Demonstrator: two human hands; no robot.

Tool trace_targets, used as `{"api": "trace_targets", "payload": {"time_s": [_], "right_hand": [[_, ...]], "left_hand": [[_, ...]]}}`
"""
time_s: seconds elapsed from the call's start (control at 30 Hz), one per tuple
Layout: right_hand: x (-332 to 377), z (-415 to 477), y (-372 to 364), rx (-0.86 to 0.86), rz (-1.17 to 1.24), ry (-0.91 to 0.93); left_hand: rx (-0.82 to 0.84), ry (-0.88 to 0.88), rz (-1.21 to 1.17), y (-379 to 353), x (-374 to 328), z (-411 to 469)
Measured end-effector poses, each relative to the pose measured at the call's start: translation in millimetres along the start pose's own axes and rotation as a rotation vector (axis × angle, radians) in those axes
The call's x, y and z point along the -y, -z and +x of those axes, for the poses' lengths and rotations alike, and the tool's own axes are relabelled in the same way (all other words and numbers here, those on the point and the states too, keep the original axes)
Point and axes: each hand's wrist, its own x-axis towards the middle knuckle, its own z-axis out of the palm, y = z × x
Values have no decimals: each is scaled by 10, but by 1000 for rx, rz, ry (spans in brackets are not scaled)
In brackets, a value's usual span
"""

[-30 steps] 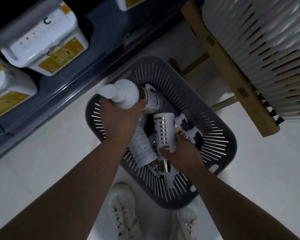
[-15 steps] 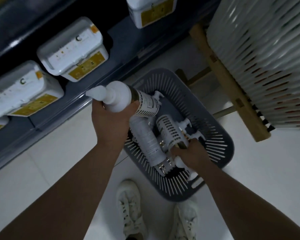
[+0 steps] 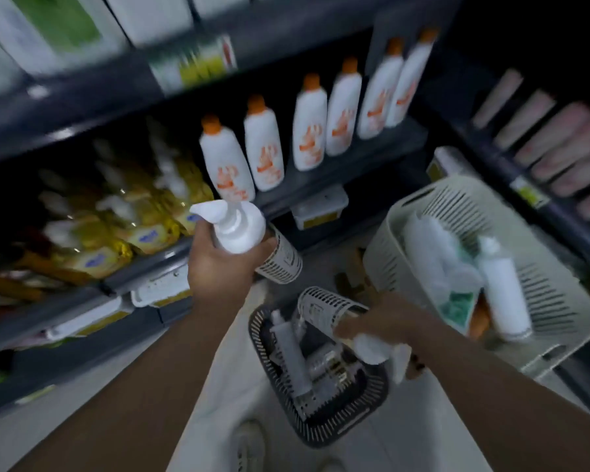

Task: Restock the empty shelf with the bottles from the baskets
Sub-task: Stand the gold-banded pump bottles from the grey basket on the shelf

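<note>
White pump bottle (image 3: 239, 229) gripped in left hand (image 3: 218, 267) fingers; right hand (image 3: 385, 321) fingers curl round second bottle (image 3: 324, 310).

Both bare forearms reach forward from the lower edge of the view. The left hand (image 3: 223, 267) is up and to the left of the dark basket (image 3: 321, 434), back to the camera, fingers curled round a pump bottle (image 3: 242, 229) below its head. The right hand (image 3: 382, 323) is lower, over the basket's right rim, gripping a second bottle (image 3: 324, 308) near its pump end.
</note>
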Motion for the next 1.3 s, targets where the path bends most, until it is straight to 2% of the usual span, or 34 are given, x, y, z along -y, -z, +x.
{"api": "trace_targets", "payload": {"time_s": [0.2,0.5,0.77,0.97,1.3], "right_hand": [[975,-1255,856,-21,-321,148],[2146,-3134,1840,-343,-645,422],[2858,-4540,2307,-627,-914,592],[3339,-5080,2451,-708,-993,681],[4246,-5174,2714,-772,-1053,757]], "left_hand": [[-3,-98,-45,512,-1427,-156],[-63,-256,-37,1347,-3074,-386],[-150,-380,-46,1999,-4295,-645],[-218,-443,-21,2336,-4949,-682],[-198,-474,15,2770,-5847,-79]]}}
